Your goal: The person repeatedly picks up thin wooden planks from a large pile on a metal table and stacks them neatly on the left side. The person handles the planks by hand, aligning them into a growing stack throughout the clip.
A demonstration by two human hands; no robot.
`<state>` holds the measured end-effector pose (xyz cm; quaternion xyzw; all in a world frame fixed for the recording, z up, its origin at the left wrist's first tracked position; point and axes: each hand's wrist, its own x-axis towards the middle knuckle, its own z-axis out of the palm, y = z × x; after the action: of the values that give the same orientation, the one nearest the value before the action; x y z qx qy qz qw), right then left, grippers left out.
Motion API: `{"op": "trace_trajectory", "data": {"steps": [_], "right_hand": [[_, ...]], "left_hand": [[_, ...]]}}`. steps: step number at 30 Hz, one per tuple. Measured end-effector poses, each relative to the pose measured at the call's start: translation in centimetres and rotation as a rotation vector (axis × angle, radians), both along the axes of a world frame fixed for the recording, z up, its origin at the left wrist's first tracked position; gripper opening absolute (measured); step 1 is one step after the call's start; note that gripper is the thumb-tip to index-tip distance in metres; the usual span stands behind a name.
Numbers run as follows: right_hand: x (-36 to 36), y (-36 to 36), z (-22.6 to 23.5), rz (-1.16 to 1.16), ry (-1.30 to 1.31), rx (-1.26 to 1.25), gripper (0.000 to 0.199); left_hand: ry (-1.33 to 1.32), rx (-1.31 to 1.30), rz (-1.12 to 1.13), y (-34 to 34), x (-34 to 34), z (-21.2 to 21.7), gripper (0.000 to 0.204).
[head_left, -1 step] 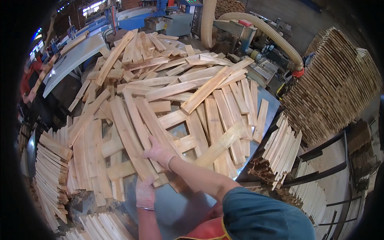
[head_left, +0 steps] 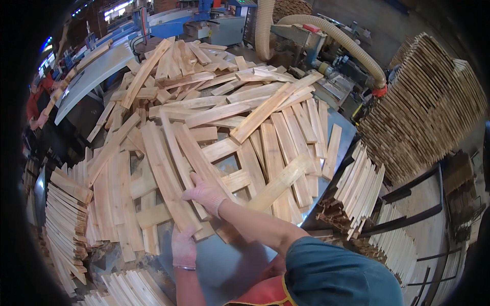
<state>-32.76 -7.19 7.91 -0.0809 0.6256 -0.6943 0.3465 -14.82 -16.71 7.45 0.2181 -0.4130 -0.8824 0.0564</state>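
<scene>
Gloved in pale pink, my left hand [head_left: 184,248] is at the near end of a long wooden board [head_left: 164,176], its fingers closed about that end and partly hidden. My right hand [head_left: 206,195], in a matching glove, grips a narrow wooden board [head_left: 177,147] just to the right of that one, thumb toward the left. Another wide board [head_left: 196,153] lies close along its right side. These boards slant toward me on top of a loose pile of boards [head_left: 209,107] on a bluish metal table [head_left: 224,265].
Stacked boards stand left [head_left: 64,224], near [head_left: 135,288] and right [head_left: 357,188] of the table. A tall timber stack [head_left: 423,112] rises at the far right. Behind the pile are blue machinery [head_left: 224,30] and a ribbed hose [head_left: 352,41]. Another person's red sleeve [head_left: 35,102] shows far left.
The far ends of the long board and the narrow board have shifted slightly to the right and away from me. Both my hands stay almost in place.
</scene>
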Motion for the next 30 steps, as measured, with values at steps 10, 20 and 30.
{"op": "trace_trajectory", "data": {"steps": [10, 20, 30], "right_hand": [[22.9, 6.5, -0.8, 0.339, -0.260, -0.209, 0.081], [38.3, 3.4, -5.2, 0.942, 0.468, 0.626, 0.092], [28.4, 0.7, -1.2, 0.802, 0.896, 0.323, 0.059]], "left_hand": [[-0.286, -0.343, 0.091, 4.1, 26.9, -0.2, 0.058], [-1.148, -0.858, 0.029, 10.8, 42.2, 0.2, 0.072], [-0.957, -1.791, 0.142, 6.1, 36.9, -1.8, 0.091]]}}
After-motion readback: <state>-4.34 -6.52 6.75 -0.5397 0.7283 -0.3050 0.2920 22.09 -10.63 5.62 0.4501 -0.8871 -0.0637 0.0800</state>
